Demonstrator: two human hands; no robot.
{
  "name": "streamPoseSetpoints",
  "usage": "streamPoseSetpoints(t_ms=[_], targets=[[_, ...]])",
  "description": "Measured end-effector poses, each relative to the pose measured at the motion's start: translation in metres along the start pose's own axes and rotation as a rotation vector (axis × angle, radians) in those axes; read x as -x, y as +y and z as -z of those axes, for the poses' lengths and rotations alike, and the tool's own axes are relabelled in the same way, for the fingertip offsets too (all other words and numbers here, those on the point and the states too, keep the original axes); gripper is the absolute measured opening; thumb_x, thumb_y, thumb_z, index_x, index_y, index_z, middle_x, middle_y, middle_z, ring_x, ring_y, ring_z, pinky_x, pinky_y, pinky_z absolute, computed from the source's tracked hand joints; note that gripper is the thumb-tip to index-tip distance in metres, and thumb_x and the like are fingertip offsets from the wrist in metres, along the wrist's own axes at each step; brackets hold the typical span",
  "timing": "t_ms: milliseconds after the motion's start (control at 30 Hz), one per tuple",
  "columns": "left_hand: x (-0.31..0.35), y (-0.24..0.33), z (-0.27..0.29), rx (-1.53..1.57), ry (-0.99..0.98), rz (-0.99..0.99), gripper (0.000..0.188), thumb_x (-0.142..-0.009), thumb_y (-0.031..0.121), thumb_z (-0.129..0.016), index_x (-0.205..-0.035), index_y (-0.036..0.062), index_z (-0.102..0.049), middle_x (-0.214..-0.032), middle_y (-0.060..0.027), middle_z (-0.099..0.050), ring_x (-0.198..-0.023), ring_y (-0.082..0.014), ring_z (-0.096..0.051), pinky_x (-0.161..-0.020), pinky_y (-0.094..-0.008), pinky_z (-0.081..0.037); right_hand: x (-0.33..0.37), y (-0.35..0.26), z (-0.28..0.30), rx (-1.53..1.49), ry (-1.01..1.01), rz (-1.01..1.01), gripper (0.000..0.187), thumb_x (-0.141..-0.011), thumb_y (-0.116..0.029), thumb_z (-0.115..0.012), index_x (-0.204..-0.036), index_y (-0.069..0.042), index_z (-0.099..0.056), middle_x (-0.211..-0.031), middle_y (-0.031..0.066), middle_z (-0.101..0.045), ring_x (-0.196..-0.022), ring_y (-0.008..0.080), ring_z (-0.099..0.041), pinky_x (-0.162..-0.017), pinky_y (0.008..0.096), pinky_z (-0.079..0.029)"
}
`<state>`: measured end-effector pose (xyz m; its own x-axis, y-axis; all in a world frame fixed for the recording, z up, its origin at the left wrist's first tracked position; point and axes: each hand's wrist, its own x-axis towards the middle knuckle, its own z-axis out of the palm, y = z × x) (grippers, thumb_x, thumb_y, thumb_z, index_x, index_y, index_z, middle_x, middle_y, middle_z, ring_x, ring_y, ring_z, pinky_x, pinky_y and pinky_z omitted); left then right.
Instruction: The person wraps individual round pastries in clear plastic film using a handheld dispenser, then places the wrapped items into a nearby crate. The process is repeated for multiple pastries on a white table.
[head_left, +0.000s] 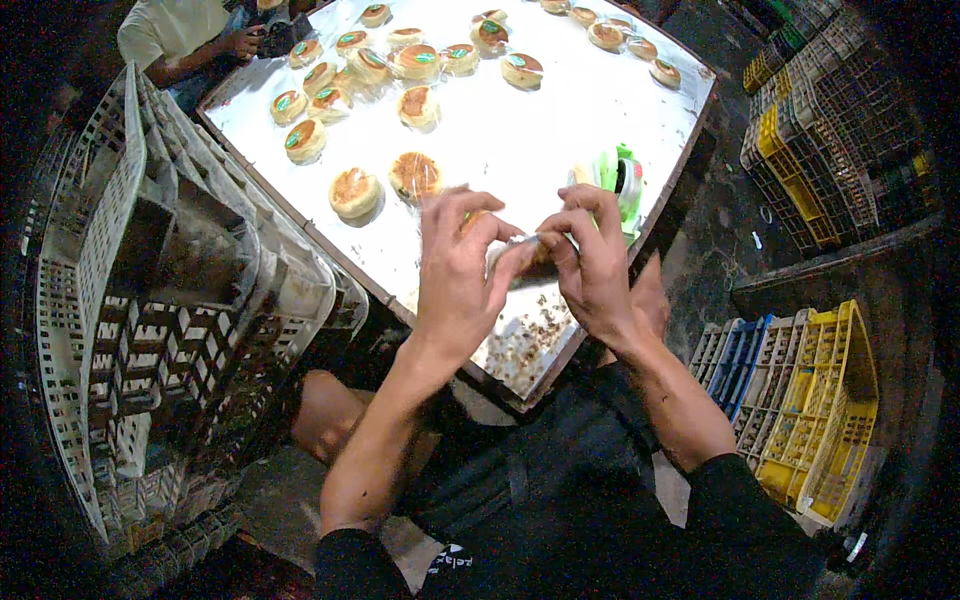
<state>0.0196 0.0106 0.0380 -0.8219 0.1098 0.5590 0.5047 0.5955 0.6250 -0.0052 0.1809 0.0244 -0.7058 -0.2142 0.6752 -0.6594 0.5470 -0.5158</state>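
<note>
Over the near part of the white tabletop (560, 110), my left hand (455, 265) and my right hand (595, 265) meet, fingers bent and pinched. Between the fingertips runs a thin, shiny edge of what looks like a clear plastic wrapper (517, 239), blurred. A bit of browned bun (478, 216) shows behind my left fingers; the rest is hidden. Just beyond my left hand sit two round browned buns, one plain-topped (354, 192) and one darker (415, 177). A green and white tape dispenser (628, 190) stands right beyond my right hand.
Several wrapped buns (415, 62) with green labels lie across the far table. Dark crumbs (530, 345) cover the near corner. Stacked plastic crates (190, 300) crowd the left; more crates (800, 400) stand right. Another person (180, 40) is at the far left.
</note>
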Motion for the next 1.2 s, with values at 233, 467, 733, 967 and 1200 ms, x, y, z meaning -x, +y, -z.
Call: streamPoseSetpoints(t_ms=[233, 467, 733, 967, 1200], targets=[[-0.001, 0.002, -0.038, 0.904, 0.372, 0.609, 0.016, -0.088, 0.006, -0.064, -0.096, 0.0049, -0.05, -0.096, -0.0026, -0.051, -0.089, -0.0088, -0.049, -0.079, -0.024, -0.042, -0.002, -0.04, -0.04, -0.714, 0.407, -0.634, 0.017, -0.09, -0.004, -0.06, -0.104, -0.002, -0.05, -0.095, 0.0046, -0.055, -0.088, 0.0115, -0.053, -0.079, 0.0259, -0.046], [-0.001, -0.013, -0.05, 0.926, 0.36, 0.658, 0.022, -0.091, 0.003, -0.055, -0.111, 0.0065, -0.044, -0.097, -0.0038, -0.049, -0.089, -0.0111, -0.049, -0.082, -0.0264, -0.043, 0.035, 0.078, 0.02, -0.089, 0.328, -0.767, 0.031, -0.093, -0.027, -0.061, -0.108, 0.0, -0.057, -0.102, 0.0123, -0.057, -0.096, 0.0223, -0.057, -0.088, 0.0331, -0.045], [-0.011, -0.027, -0.07, 0.925, 0.301, 0.648, 0.02, -0.095, 0.007, -0.054, -0.112, 0.0044, -0.043, -0.102, -0.0065, -0.052, -0.092, -0.0113, -0.05, -0.083, -0.0269, -0.044, 0.037, 0.134, 0.027, 0.024, 0.226, -0.982, 0.04, -0.086, -0.034, -0.065, -0.091, 0.006, -0.065, -0.1, 0.0184, -0.059, -0.096, 0.0323, -0.056, -0.086, 0.0396, -0.042], [-0.009, -0.028, -0.067, 0.883, 0.339, 0.662, 0.024, -0.094, 0.005, -0.055, -0.112, 0.0038, -0.04, -0.103, -0.0078, -0.051, -0.094, -0.0139, -0.049, -0.086, -0.028, -0.042, 0.079, 0.072, 0.025, -0.334, 0.277, -1.214, 0.028, -0.091, -0.026, -0.06, -0.09, 0.001, -0.066, -0.091, 0.0087, -0.062, -0.085, 0.0232, -0.057, -0.08, 0.0356, -0.044], [-0.006, -0.028, -0.065, 0.821, 0.345, 0.7, 0.024, -0.093, 0.003, -0.054, -0.111, 0.0019, -0.04, -0.101, -0.0078, -0.05, -0.093, -0.0141, -0.049, -0.083, -0.0277, -0.042, 0.018, -0.008, -0.022, -0.614, 0.106, -0.711, 0.015, -0.09, -0.015, -0.061, -0.097, -0.002, -0.065, -0.099, 0.0037, -0.055, -0.087, 0.0131, -0.051, -0.086, 0.0287, -0.039]])
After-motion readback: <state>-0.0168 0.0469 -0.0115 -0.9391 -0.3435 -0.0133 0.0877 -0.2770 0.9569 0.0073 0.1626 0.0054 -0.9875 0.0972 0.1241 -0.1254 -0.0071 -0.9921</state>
